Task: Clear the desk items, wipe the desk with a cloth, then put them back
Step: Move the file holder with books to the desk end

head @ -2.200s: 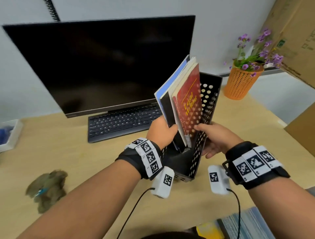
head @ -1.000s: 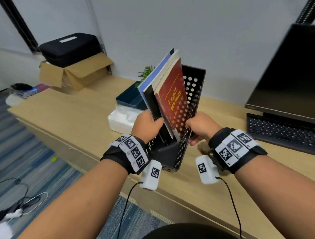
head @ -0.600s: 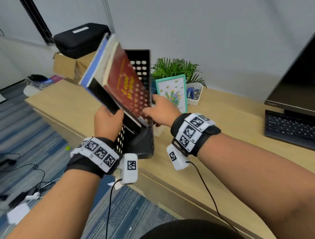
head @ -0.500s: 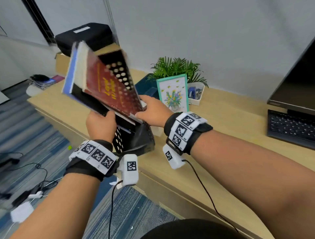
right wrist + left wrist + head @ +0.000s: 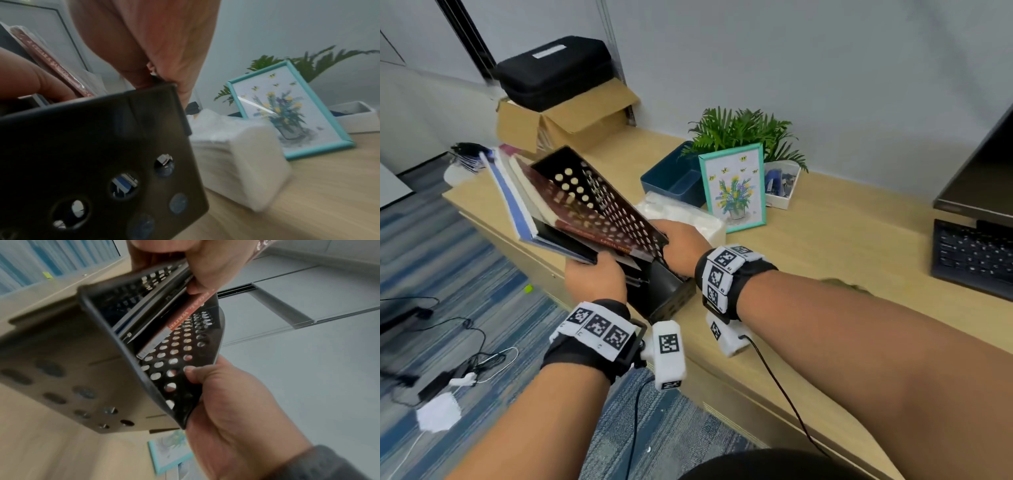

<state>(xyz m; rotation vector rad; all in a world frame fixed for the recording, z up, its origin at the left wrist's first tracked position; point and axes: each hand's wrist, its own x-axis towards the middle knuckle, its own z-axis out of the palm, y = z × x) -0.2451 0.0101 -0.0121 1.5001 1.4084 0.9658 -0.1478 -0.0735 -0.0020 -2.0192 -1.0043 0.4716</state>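
I have the black perforated file holder (image 5: 599, 205) off the desk (image 5: 859, 246), tipped hard over to the left above the desk's front edge, near its left end. My left hand (image 5: 595, 277) grips it from below, thumb curled over the lower ends of the books (image 5: 527, 202) that lean out of it, a red one uppermost. My right hand (image 5: 681, 240) clamps the holder's right-hand perforated wall, fingers wrapped round its edge, thumb inside against the holes. Just behind that hand a white tissue pack (image 5: 688, 216) lies on the desk, with a teal picture frame (image 5: 732, 188) standing beside it. At the desk's back edge are a blue bin (image 5: 671, 178) and a green plant (image 5: 743, 133).
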